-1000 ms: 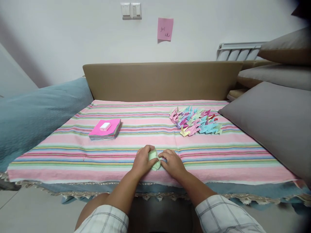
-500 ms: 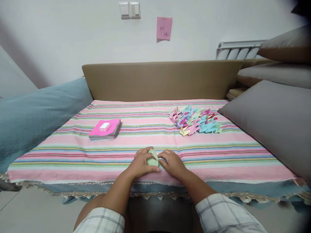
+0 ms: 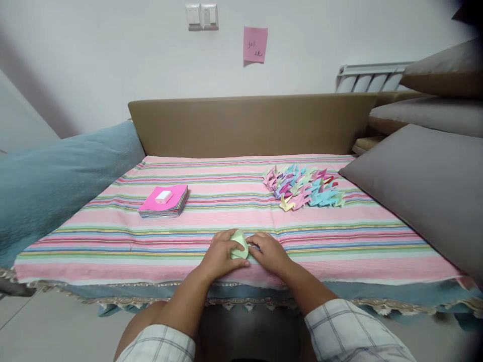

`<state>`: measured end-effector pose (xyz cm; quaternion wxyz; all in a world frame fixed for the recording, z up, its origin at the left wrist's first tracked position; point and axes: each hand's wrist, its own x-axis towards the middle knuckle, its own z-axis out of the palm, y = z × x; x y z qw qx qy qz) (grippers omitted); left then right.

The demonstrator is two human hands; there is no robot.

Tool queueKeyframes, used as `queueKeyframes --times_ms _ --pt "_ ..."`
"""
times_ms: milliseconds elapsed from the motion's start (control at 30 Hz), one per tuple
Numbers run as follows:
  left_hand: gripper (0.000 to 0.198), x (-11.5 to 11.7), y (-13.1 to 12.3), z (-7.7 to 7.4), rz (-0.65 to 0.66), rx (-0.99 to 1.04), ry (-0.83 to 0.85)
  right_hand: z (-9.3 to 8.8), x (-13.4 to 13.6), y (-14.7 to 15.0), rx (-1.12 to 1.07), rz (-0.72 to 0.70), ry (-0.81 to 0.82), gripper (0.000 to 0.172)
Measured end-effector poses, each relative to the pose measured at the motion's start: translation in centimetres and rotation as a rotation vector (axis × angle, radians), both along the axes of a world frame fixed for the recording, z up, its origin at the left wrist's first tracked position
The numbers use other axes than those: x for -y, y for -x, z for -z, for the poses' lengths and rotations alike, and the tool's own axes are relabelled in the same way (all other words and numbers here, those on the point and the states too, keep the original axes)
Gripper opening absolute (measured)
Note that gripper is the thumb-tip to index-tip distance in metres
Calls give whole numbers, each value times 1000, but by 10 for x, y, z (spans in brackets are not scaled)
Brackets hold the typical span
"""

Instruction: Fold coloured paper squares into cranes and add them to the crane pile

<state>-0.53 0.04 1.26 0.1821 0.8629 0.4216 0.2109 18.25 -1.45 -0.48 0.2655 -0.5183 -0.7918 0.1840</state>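
A small piece of light green folded paper (image 3: pixel 240 243) is between my two hands near the front edge of the striped cloth (image 3: pixel 226 216). My left hand (image 3: pixel 223 255) grips its left side, with fingers over the paper and the thumb along the near side. My right hand (image 3: pixel 267 251) pinches the paper's right edge between thumb and index finger. Part of the paper is hidden under the left fingers. Beyond my right hand lies a group of folded paper cranes (image 3: pixel 302 188) in several colours.
A stack of square paper (image 3: pixel 181 202), pink on top, lies at the left with a small white block (image 3: pixel 163 196) on it. Grey cushions (image 3: pixel 422 186) border the right side, a blue cushion (image 3: pixel 68 176) the left, and a brown backrest (image 3: pixel 245 125) the back.
The green paper's upper flap has shifted and now looks more rounded at the right. Both hands have moved very slightly right, still on the paper.
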Motion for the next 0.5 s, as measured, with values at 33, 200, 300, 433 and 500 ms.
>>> queueKeyframes --times_ms 33,200,300,433,500 --pt "36 0 0 0 -1 4 -2 0 0 0 -2 -1 -2 24" --pt "17 1 -1 2 -6 15 -18 -1 1 1 23 -4 -9 24" --pt "13 0 -1 2 -27 52 -46 -1 1 1 36 1 -23 24" --pt "20 0 -2 3 -77 106 -51 -1 0 1 19 17 -17 23" --pt "29 1 -3 5 -111 111 -35 -2 -1 1 -3 20 3 22"
